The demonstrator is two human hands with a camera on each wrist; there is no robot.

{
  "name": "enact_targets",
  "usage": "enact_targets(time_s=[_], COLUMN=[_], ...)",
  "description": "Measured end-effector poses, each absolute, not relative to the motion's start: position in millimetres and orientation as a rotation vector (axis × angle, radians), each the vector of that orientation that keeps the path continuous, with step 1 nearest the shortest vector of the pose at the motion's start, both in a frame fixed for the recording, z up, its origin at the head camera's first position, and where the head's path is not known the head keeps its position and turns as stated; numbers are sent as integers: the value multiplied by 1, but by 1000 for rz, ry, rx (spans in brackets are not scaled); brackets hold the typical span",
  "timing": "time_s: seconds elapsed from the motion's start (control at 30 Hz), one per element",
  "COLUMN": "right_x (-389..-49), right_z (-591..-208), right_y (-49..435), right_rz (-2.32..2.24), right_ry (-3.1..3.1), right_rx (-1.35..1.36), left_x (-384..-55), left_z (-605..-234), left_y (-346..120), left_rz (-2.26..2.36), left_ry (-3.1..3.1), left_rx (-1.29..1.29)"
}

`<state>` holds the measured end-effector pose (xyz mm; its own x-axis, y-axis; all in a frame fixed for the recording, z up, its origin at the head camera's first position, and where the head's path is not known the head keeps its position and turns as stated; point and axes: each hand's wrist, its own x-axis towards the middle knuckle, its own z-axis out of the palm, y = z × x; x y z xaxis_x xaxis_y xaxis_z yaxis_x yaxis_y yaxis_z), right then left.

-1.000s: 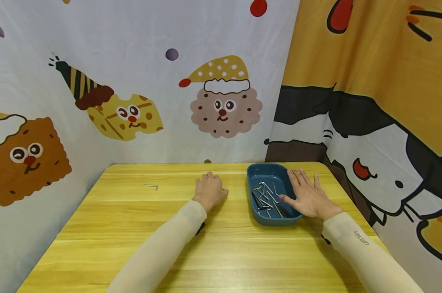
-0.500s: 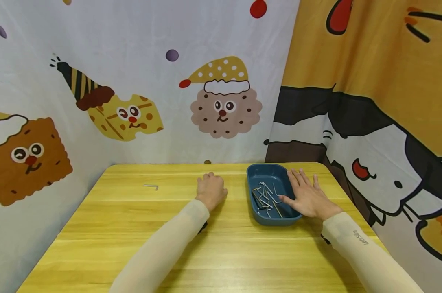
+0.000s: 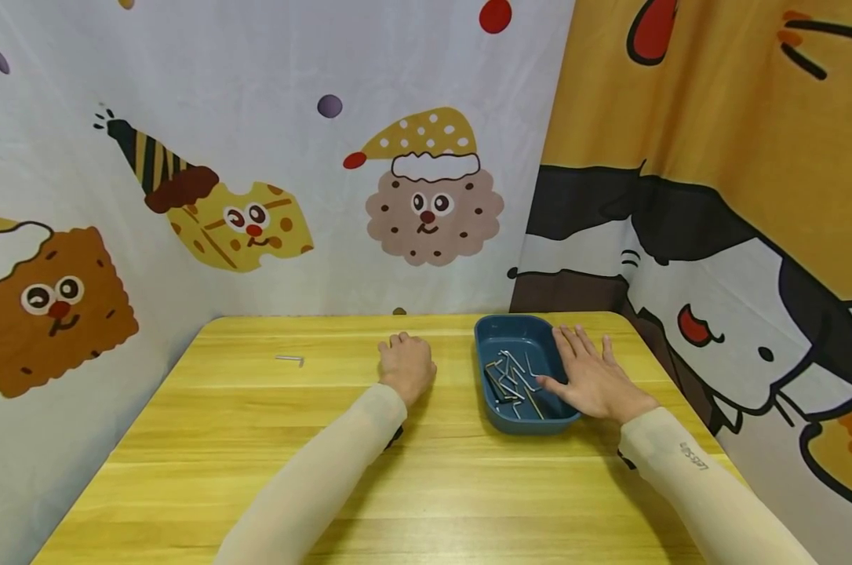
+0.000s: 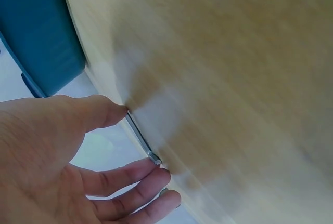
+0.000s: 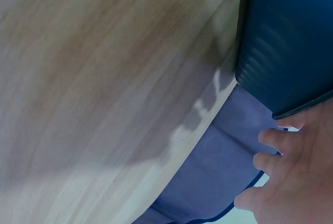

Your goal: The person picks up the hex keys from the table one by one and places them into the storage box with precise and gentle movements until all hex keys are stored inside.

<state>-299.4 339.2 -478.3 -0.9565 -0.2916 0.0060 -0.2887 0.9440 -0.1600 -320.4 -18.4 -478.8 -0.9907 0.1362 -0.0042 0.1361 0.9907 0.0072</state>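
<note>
My left hand is low over the table's far middle, left of the blue box. In the left wrist view, its thumb and fingers pinch a silver hex key by its two ends, close to the tabletop. My right hand rests with spread, straight fingers on the right rim of the blue plastic box. Inside that box lie several L-shaped hex keys, mostly silver, some dark or brass-coloured. Another silver hex key lies by itself on the table, left of my left hand.
The wooden table has its far edge against a white curtain printed with cartoon food. A yellow patterned curtain hangs along the right side. The box stands near the table's right side.
My left hand and forearm have shifted very slightly to the right. The right hand, the box and the lone hex key have stayed in place.
</note>
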Motion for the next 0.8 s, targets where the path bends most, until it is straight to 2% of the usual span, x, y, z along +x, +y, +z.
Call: enact_targets(time_s=[0.3,0.57,0.8], right_x=[-299,-299,-299], right_z=[-478,-478,-479], right_y=[336,335,337], right_rz=[-244,-238,-247], right_ry=[3078,3075,3077], right_rx=[-462,-459,-453], left_x=[-319,-330,-332], left_z=[-479,-486,-488], left_y=[-20,-22,-24], left_rz=[78,202,148], left_ry=[3132,3058,3060], left_rx=[223,194,221])
